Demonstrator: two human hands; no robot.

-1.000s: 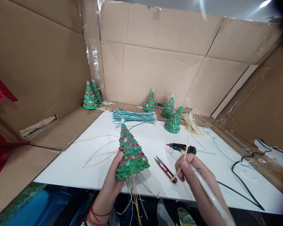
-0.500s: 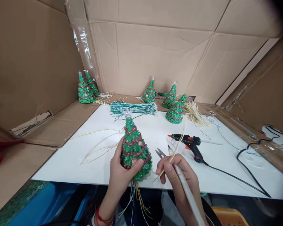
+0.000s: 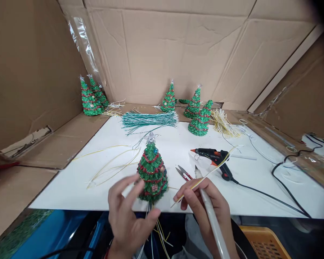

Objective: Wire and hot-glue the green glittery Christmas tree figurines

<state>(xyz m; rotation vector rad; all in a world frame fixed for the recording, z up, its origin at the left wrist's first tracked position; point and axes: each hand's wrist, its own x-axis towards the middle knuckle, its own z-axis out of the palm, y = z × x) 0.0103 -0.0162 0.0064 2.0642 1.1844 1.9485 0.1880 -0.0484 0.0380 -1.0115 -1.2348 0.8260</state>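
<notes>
Green tree (image 3: 152,172) sat at counter's (image 3: 67,196) front edge; likely risked toppling if left hand (image 3: 131,219) bumped it or dangling wires (image 3: 161,232) snagged; star (image 3: 151,137) pointed up, tree's long axis near upright; left hand spread wide, gripping nothing, touch on tree unclear; right hand (image 3: 207,205) wrapped white pen-like tool (image 3: 214,221), pinching yellow-white strand (image 3: 217,167) too.

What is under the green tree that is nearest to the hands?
White and yellow strands hang below the tree. Its underside is covered, so where they attach cannot be seen.
</notes>
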